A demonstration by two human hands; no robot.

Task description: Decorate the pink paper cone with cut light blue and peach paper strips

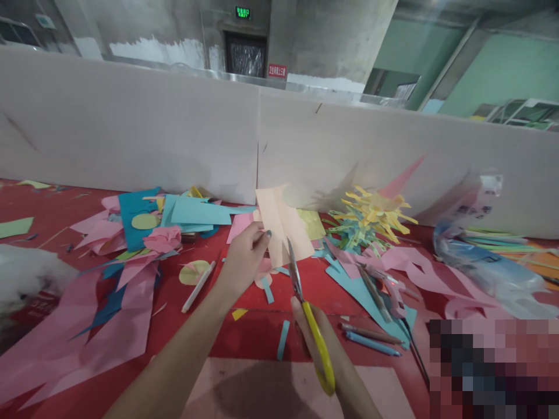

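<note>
Between the thumb and fingers of my left hand point(247, 256) is the left edge of a pale peach sheet of paper point(283, 224), held upright with a crease down its middle. My right hand point(317, 326) grips scissors point(317, 337) with a yellow handle. Their metal blades point up at the lower part of the sheet, and the tips overlap it in view; whether they touch the paper I cannot tell. Below the hands, a pink sheet point(244, 384) lies at the table's near edge, with a small blue strip point(283, 340) just beyond it.
Pink and blue paper scraps point(126, 291) cover the left side. A white pen point(198, 287) lies left of centre. To the right are a yellow-green fringed paper piece point(378, 212), a pink glue gun point(393, 294), pencils point(375, 337) and a plastic bag point(493, 273). A white partition point(174, 128) stands behind.
</note>
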